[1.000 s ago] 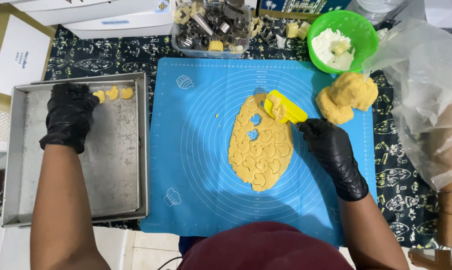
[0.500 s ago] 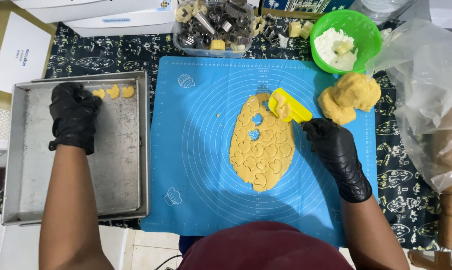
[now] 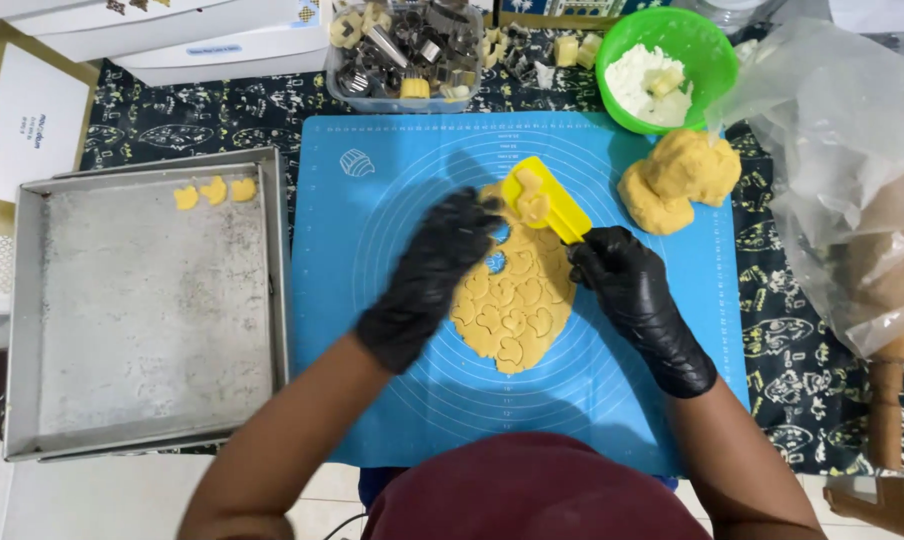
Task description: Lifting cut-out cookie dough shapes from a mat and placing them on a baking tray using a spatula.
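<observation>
Both my hands wear black gloves. My right hand [image 3: 627,285] grips a yellow plastic scraper [image 3: 544,200] that carries a small dough cut-out on its blade, over the top of the rolled dough sheet [image 3: 517,300]. My left hand [image 3: 442,260] reaches over the dough sheet's upper left, fingertips by the scraper blade. The sheet is stamped with several small shapes and lies on a blue silicone baking mat [image 3: 392,200]. Three dough cut-outs [image 3: 215,191] sit at the top of a grey metal baking tray [image 3: 152,310] on the left.
A lump of dough [image 3: 677,180] rests at the mat's upper right. Behind it stands a green bowl [image 3: 717,60] with white flour. A clear tub of metal cutters [image 3: 407,55] is at the back, a plastic bag [image 3: 852,190] and wooden rolling pin [image 3: 887,400] on the right, white boxes [image 3: 172,40] at back left.
My left hand left the baking tray and swung right to the dough sheet beside the scraper. The view also shifted, and the right hand lifted the scraper with a cut-out on it.
</observation>
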